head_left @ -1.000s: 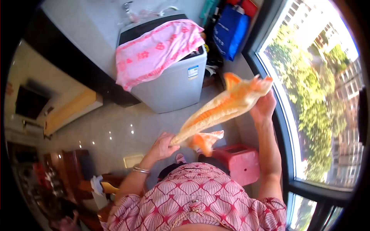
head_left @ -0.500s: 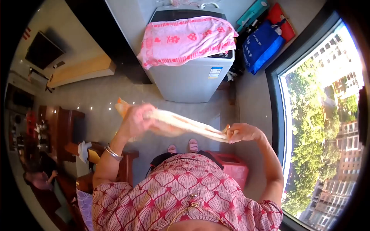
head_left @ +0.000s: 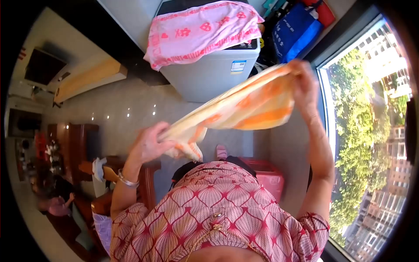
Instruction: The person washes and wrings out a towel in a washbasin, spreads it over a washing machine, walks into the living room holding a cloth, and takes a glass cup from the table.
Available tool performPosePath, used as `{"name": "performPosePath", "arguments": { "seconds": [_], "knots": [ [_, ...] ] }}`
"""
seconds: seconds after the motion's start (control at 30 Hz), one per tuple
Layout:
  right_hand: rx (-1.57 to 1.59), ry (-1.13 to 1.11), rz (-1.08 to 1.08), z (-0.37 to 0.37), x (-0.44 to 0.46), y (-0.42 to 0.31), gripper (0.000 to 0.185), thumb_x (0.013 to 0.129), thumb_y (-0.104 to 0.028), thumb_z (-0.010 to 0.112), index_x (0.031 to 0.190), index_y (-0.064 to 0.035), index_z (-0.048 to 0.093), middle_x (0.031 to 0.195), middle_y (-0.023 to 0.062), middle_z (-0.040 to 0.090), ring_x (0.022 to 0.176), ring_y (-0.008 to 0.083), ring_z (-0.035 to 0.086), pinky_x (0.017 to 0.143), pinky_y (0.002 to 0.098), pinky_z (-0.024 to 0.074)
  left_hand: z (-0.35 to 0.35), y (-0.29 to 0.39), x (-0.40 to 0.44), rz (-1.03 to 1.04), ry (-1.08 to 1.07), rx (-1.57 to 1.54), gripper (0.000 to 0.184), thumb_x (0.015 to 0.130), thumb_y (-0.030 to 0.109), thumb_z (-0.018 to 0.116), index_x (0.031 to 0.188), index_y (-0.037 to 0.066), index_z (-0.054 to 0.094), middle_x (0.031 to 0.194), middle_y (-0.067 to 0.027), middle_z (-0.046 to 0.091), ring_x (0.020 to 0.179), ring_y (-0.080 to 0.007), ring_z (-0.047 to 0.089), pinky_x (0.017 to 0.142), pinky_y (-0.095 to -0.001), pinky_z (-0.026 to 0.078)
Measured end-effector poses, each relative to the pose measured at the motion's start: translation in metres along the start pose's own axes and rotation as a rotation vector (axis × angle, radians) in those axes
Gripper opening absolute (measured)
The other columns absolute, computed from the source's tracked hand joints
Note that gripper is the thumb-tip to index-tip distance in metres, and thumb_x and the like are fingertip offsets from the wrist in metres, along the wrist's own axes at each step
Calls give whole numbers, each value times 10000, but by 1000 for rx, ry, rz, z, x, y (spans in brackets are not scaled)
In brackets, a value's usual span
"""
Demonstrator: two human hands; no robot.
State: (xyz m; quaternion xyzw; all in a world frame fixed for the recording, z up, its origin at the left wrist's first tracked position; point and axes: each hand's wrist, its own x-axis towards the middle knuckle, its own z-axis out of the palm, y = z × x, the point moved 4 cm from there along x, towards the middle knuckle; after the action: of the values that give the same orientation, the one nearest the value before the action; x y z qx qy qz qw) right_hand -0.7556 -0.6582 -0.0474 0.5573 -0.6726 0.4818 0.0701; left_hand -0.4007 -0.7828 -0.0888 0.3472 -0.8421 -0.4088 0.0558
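Stretching the orange-patterned cloth (head_left: 262, 100) in mid-air, my left hand (head_left: 150, 143) and right hand (head_left: 307, 89) grip its ends: upper edge drawn straight, left end crumpled, not yet opened out.

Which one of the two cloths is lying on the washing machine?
The pink cloth, spread over the washing machine; the yellow-and-orange cloth is held up between left hand and right hand.

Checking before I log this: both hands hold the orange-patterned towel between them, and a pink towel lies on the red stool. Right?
Not quite: the head view shows the pink towel on the washing machine, not the red stool. The left hand and right hand do hold the orange-patterned towel between them.
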Motion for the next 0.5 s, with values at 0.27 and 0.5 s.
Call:
{"name": "performPosePath", "arguments": {
  "seconds": [0.27, 0.5],
  "knots": [
    [194, 412, 117, -73, 62, -16, 253, 735, -58, 437, 948, -35, 569, 858, 53, 562, 762, 111, 529, 677, 217, 424, 87, -68, 15, -132, -377, 5, 252, 684, 177, 619, 850, 3, 545, 707, -72, 575, 604, -149, 551, 579, -270, 445],
    [920, -134, 829, -43, -7, 125, 262, 839, -267, 440, 924, -43, 546, 735, 43, 568, 653, 121, 554, 568, 211, 451, -34, -111, -21, -201, 233, -702, 177, 798, 191, 555, 895, 43, 547, 738, 28, 525, 620, -40, 473, 505, -168, 381]
  ]
}}
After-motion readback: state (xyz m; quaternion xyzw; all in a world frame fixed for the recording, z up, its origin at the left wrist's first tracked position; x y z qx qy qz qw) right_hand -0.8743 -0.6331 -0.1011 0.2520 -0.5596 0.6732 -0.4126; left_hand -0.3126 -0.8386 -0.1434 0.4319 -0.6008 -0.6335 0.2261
